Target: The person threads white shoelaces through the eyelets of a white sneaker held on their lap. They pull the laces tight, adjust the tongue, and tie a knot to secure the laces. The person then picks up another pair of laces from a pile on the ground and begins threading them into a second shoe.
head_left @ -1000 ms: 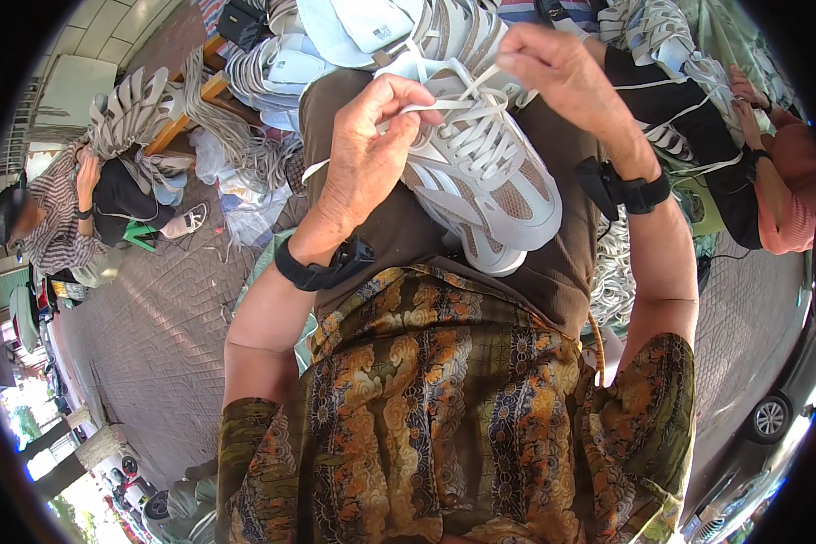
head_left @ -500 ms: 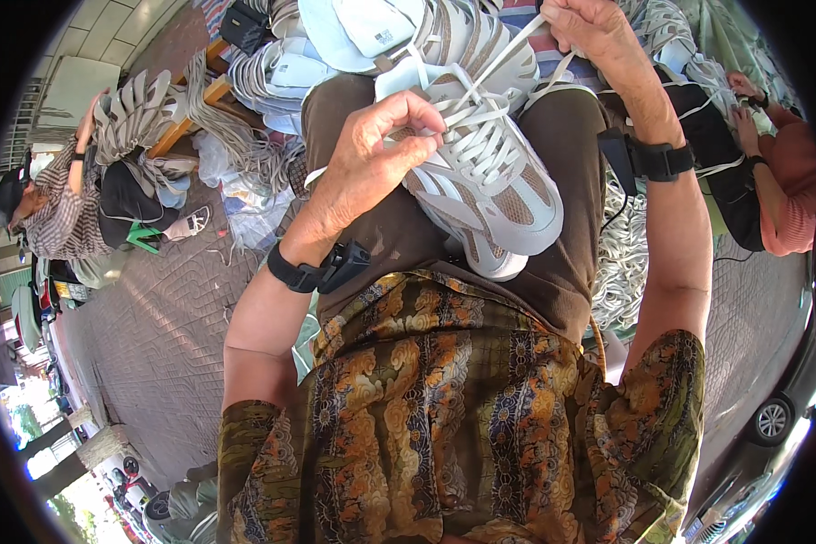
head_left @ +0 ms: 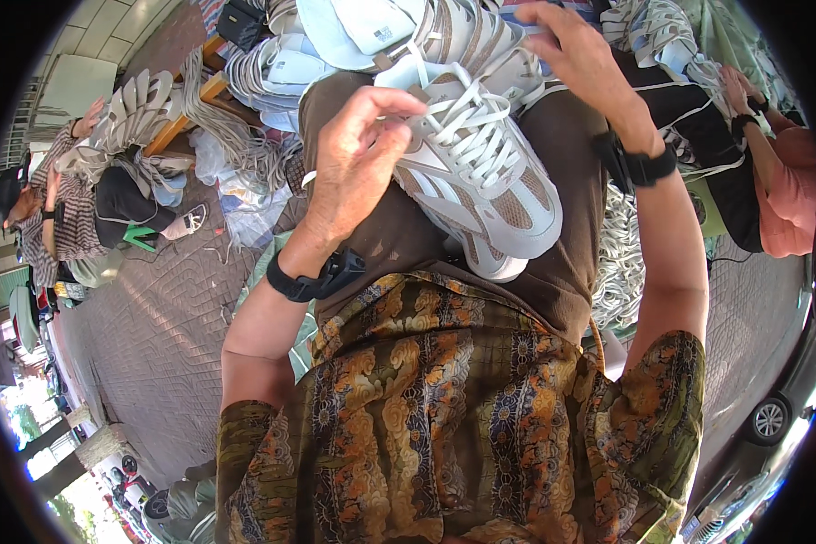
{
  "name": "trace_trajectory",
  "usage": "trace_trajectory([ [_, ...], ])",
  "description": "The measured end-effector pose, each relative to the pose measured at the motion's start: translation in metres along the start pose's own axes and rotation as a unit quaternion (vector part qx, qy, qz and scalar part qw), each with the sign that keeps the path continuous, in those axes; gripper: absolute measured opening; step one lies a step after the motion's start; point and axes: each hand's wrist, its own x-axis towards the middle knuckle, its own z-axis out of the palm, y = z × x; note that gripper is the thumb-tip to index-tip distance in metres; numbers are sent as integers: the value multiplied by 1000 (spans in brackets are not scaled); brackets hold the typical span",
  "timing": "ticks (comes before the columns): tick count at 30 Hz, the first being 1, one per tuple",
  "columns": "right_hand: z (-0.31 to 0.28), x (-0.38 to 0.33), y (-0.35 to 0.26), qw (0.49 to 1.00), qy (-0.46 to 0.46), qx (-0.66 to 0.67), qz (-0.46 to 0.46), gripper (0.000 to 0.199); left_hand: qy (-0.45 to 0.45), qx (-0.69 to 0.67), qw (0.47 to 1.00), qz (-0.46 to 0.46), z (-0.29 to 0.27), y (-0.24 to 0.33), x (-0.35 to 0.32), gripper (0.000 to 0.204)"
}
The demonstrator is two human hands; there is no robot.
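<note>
A grey, tan and white sneaker (head_left: 508, 195) rests on my lap with its toe towards me, and part of a second shoe (head_left: 497, 263) shows beneath it. White laces (head_left: 476, 136) criss-cross its front, their upper part lying loose over the tongue. My left hand (head_left: 358, 159) is beside the shoe's collar, thumb and forefinger curved apart with no lace seen between them. Beyond the shoe, to the right, my right hand (head_left: 585, 68) hovers with fingers stretched out and apart, holding nothing that I can see.
Stacked pale shoe parts (head_left: 267, 77) lie ahead on the left. A heap of white laces (head_left: 618, 263) sits by my right leg. One person (head_left: 63, 213) sits at far left handling shoe parts; another person's hands (head_left: 739, 95) work at right. A dark car (head_left: 771, 426) stands lower right.
My right hand has let go of the lace it was pulling taut and spread its fingers. The lace has dropped slack over the shoe. My left finger and thumb have parted and moved slightly left.
</note>
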Motion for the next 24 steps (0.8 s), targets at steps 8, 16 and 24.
trace_trajectory([
  [8,-2,-43,-50,993,-105,58,0,34,-5,304,947,104,-8,-1,21,14],
  [16,7,-41,-61,997,-55,54,-8,21,-138,227,963,-52,-4,11,43,13],
  [24,26,-33,-69,989,-71,86,102,10,-65,357,918,162,-4,13,36,11],
])
